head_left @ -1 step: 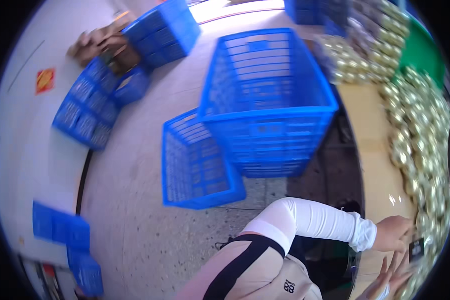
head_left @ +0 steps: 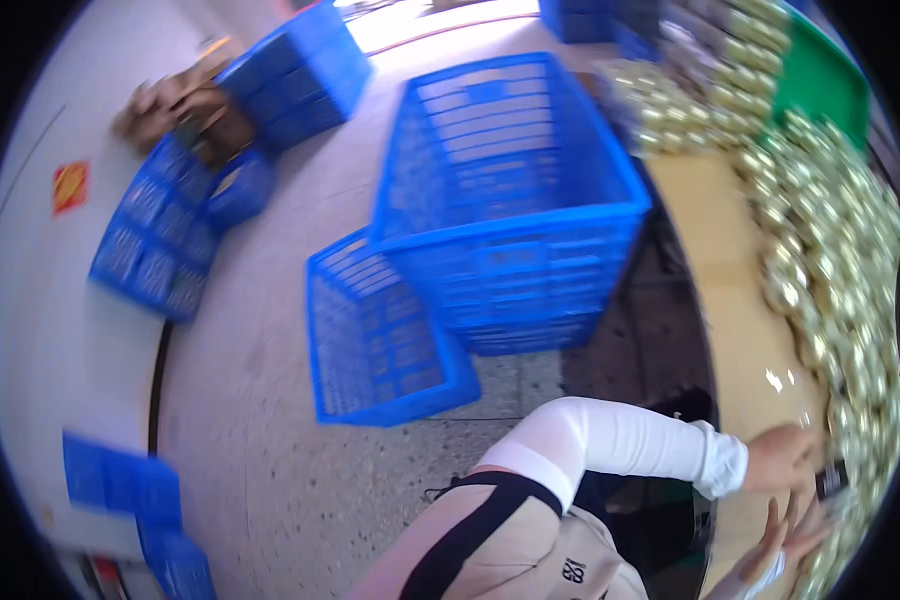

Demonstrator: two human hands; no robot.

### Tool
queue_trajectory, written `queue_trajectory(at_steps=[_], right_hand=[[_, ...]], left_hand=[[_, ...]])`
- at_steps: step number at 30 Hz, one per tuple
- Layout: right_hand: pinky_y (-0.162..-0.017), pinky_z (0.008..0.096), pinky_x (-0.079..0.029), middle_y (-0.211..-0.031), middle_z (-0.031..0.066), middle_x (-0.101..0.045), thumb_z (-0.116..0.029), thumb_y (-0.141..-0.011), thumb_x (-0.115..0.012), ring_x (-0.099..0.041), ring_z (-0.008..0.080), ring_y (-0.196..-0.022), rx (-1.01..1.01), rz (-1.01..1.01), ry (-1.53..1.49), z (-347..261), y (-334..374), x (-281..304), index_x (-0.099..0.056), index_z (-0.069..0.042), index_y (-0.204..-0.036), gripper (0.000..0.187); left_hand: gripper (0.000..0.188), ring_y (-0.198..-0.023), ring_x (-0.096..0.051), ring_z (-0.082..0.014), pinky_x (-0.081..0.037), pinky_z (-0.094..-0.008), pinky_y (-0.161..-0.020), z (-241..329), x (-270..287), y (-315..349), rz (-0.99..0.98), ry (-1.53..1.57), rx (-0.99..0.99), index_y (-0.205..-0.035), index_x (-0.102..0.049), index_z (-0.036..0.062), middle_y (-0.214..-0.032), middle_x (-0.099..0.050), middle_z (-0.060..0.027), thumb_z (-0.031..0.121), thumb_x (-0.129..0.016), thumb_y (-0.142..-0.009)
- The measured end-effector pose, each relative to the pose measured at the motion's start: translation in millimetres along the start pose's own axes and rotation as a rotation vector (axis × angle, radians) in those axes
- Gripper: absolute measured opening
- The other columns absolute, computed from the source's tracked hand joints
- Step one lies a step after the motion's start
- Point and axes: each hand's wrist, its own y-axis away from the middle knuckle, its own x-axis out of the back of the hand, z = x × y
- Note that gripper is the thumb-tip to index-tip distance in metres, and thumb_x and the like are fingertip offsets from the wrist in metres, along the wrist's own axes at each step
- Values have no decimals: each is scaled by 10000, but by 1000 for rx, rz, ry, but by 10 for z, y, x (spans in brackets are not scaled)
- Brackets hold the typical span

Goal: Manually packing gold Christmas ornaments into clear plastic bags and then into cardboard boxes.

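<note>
My left hand (head_left: 778, 458), below a white sleeve, is over the edge of the cardboard-coloured tabletop with its fingers curled together. Whatever it may be pinching is hidden. Just below it, my right hand (head_left: 788, 540) has its fingers stretched and spread, blurred at the tips. A small black card (head_left: 830, 480) lies or hangs beside the fingertips of both hands. I cannot tell which hand, if either, touches it. Against the hands lies a long heap of shiny pale-gold rounded pieces (head_left: 830, 270).
A tall blue crate (head_left: 515, 225) stands left of the tan tabletop (head_left: 715, 240), with a lower blue crate (head_left: 380, 405) beside it. More blue crates (head_left: 160, 235) line the wall. A green tray (head_left: 820, 80) and bagged gold pieces (head_left: 660, 110) are at the far right.
The view has turned slightly, so crates and table sit a little further left. My hands stay close together by the black card, with only slight finger movement.
</note>
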Motion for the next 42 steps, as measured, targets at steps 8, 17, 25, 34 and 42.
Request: queue_trajectory(at_steps=[8,17,25,34,42], right_hand=[[-839,371,-435,-1059,183,-550,-77,-775,-631,-556,287,-953,-414,10,412,528,120,1249,-240,-92,-1407,743],[-1051,444,-238,-1391,180,-311,-326,-714,-683,-299,337,-1277,-440,-430,1618,714,-145,572,-347,-32,-1313,747],[-990,445,-323,-1368,232,-306,-320,-778,-625,-323,387,-1253,-398,-49,1198,416,-43,771,-372,-56,-1315,651],[-933,301,-355,-1355,126,-354,-165,-755,-642,-419,178,-1123,-134,321,23,151,364,622,-261,-22,-1377,743],[-655,236,-452,-901,70,-628,-161,-769,-668,-576,122,-761,-254,-88,176,-682,-48,1273,-576,-13,-1098,373]], left_hand=[[722,-939,-541,-353,-416,-421,-819,-161,-623,-183,-352,-384,127,-1300,-286,-49,-1018,-542,-239,211,-664,-743],[906,-1268,-306,-337,-231,-464,-1046,-702,-425,-232,-351,-719,-363,-1195,-475,-47,-1310,-388,-210,665,-596,-647],[816,-1354,-150,-343,-160,-503,-1065,-515,-619,-368,-556,-929,-436,-1345,-338,3,-1436,-221,-212,574,-521,-792],[739,-1179,-429,-260,-349,-395,-967,-275,-488,-62,-494,1141,498,-1429,-88,56,-1344,-351,-193,302,-534,-894],[951,-965,-564,-222,-426,-321,-837,250,-252,175,-797,511,152,-1422,-145,38,-1074,-537,-124,393,-701,-736]])
